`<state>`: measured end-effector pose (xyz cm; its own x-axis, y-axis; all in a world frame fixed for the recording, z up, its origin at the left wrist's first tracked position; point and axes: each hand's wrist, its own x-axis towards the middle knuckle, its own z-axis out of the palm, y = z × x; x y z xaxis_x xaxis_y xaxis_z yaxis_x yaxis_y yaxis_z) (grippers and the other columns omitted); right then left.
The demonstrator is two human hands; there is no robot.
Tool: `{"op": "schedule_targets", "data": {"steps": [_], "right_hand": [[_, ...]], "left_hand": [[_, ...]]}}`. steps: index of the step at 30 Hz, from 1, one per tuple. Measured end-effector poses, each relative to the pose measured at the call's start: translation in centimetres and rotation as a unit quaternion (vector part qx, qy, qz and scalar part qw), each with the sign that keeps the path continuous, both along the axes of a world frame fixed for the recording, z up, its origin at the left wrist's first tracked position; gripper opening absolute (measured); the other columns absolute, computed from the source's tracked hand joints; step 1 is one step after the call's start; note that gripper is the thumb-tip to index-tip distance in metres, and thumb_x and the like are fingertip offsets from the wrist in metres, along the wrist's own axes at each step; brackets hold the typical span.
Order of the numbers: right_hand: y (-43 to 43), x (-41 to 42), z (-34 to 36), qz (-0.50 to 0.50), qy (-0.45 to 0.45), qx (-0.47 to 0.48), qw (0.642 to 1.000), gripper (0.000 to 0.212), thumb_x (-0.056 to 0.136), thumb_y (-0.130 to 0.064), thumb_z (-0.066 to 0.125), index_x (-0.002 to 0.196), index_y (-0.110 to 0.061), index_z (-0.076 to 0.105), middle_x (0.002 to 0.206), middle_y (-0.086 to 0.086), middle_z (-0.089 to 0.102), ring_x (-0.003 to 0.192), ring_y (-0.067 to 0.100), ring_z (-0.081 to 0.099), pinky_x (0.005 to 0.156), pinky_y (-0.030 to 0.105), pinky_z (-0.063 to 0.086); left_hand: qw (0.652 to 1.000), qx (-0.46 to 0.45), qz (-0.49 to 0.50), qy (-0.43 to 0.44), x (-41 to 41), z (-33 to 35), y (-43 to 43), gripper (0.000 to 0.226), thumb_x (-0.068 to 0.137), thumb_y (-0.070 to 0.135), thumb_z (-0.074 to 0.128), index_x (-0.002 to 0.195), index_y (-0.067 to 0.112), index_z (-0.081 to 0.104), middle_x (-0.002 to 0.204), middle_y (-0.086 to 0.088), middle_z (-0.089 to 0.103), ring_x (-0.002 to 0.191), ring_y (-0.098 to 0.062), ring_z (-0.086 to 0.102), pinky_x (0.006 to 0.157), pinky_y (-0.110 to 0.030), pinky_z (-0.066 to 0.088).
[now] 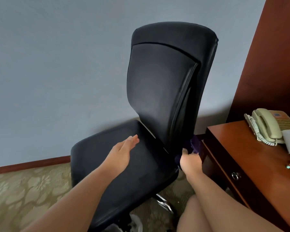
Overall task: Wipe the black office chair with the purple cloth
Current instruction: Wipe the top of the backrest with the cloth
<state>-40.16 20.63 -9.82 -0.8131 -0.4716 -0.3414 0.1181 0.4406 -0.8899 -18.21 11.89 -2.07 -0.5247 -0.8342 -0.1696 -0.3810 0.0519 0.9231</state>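
Black office chair (pixel 157 97): upright, tall padded back, flat seat. Purple cloth (pixel 193 145): bunched at backrest's lower right edge.

Seen from the wearer's own head: two bare arms and part of a bare leg. The left forearm (pixel 84 186) runs from the lower left corner toward the middle of the frame. It is uncovered along its whole visible length, broad at the frame's edge and narrowing to the wrist. The left hand (pixel 122 150), just left of centre, is bare, with slim fingers (pixel 134 139) and rounded tips. The right forearm (pixel 213 190) comes in from the lower right, also uncovered to the wrist. The right hand (pixel 190 162), right of centre, is bare too. A bare, rounded knee and thigh (pixel 191 218) sit at the bottom edge, right of centre.
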Motion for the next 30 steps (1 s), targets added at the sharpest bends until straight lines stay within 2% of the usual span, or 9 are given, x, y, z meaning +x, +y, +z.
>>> {"op": "schedule_targets", "data": {"steps": [5,7,9,13,16,20,23,25,30], "right_hand": [[-0.2,2.1,1.0,-0.067,-0.145,-0.034,0.987,0.052,0.102,-0.033,0.053,0.148,-0.010,0.042,0.134,0.016,0.058,0.106,0.039,0.061,0.068,0.039,0.054],[-0.8,2.7,-1.2,-0.053,-0.236,-0.061,0.968,0.043,0.092,-0.044,0.060,0.127,-0.017,0.057,0.099,0.011,0.068,0.082,0.036,0.067,0.074,0.055,0.059],[-1.7,4.0,-2.6,-0.016,-0.308,-0.055,0.950,0.034,0.082,-0.050,0.067,0.100,-0.023,0.057,0.059,0.006,0.063,0.046,0.028,0.061,0.060,0.054,0.057],[-1.1,9.5,2.9,0.105,-0.300,-0.025,0.948,0.021,0.090,-0.028,0.064,0.101,-0.010,0.064,0.088,0.014,0.067,0.078,0.033,0.064,0.059,0.046,0.056],[-1.7,11.0,4.2,0.165,-0.265,0.009,0.950,0.020,0.085,-0.013,0.047,0.072,-0.002,0.058,0.059,0.014,0.064,0.064,0.029,0.057,0.067,0.035,0.046],[-3.0,12.9,5.3,0.225,-0.232,0.056,0.945,0.035,0.077,-0.004,0.044,0.046,0.000,0.060,0.053,0.014,0.059,0.063,0.030,0.054,0.072,0.037,0.043],[-5.4,14.4,5.2,0.247,-0.203,0.032,0.947,0.012,0.082,-0.006,0.058,0.074,-0.001,0.065,0.071,0.018,0.067,0.069,0.033,0.060,0.072,0.043,0.048],[-7.6,15.0,4.5,0.240,-0.185,0.012,0.953,0.021,0.082,-0.012,0.069,0.099,-0.001,0.065,0.093,0.022,0.071,0.074,0.036,0.068,0.071,0.049,0.054],[-12.7,15.6,3.4,0.256,-0.176,0.004,0.950,0.016,0.091,-0.023,0.069,0.095,-0.008,0.067,0.087,0.010,0.076,0.084,0.031,0.070,0.075,0.043,0.054]], "left_hand": [[0.998,0.021,0.053,-0.007,3.9,-0.2,0.0,0.049,0.106,0.048,0.030,0.147,0.026,0.049,0.139,0.017,0.058,0.136,0.000,0.045,0.122,-0.033,0.021],[0.998,0.021,0.063,-0.012,5.1,-0.2,0.8,0.049,0.107,0.047,0.031,0.147,0.024,0.048,0.141,0.014,0.056,0.136,-0.002,0.045,0.122,-0.033,0.022],[0.997,0.018,0.069,-0.025,6.5,-0.3,1.6,0.050,0.105,0.050,0.033,0.146,0.027,0.049,0.140,0.016,0.057,0.136,-0.002,0.045,0.122,-0.033,0.022],[0.994,-0.014,0.091,-0.061,9.0,0.1,2.7,0.061,0.092,0.068,0.041,0.142,0.036,0.053,0.140,0.021,0.056,0.136,-0.003,0.045,0.121,-0.037,0.025],[0.991,-0.036,0.095,-0.082,10.4,1.1,3.1,0.050,0.101,0.056,0.039,0.146,0.035,0.048,0.147,0.020,0.049,0.141,-0.005,0.040,0.120,-0.031,0.023],[0.989,-0.048,0.107,-0.094,11.7,1.3,2.6,0.044,0.105,0.043,0.042,0.148,0.034,0.046,0.150,0.017,0.046,0.142,-0.008,0.037,0.108,-0.021,0.025],[0.989,-0.058,0.114,-0.080,12.1,0.8,1.2,0.044,0.105,0.037,0.047,0.148,0.032,0.047,0.150,0.016,0.047,0.139,-0.005,0.041,0.105,-0.016,0.026],[0.988,-0.062,0.119,-0.073,12.1,0.0,-0.1,0.045,0.105,0.035,0.048,0.149,0.032,0.046,0.149,0.017,0.047,0.137,-0.005,0.043,0.101,-0.014,0.027],[0.991,-0.038,0.112,-0.069,12.2,-2.6,-4.1,0.047,0.103,0.031,0.052,0.150,0.029,0.045,0.149,0.012,0.048,0.134,-0.003,0.044,0.102,-0.015,0.029]]}}
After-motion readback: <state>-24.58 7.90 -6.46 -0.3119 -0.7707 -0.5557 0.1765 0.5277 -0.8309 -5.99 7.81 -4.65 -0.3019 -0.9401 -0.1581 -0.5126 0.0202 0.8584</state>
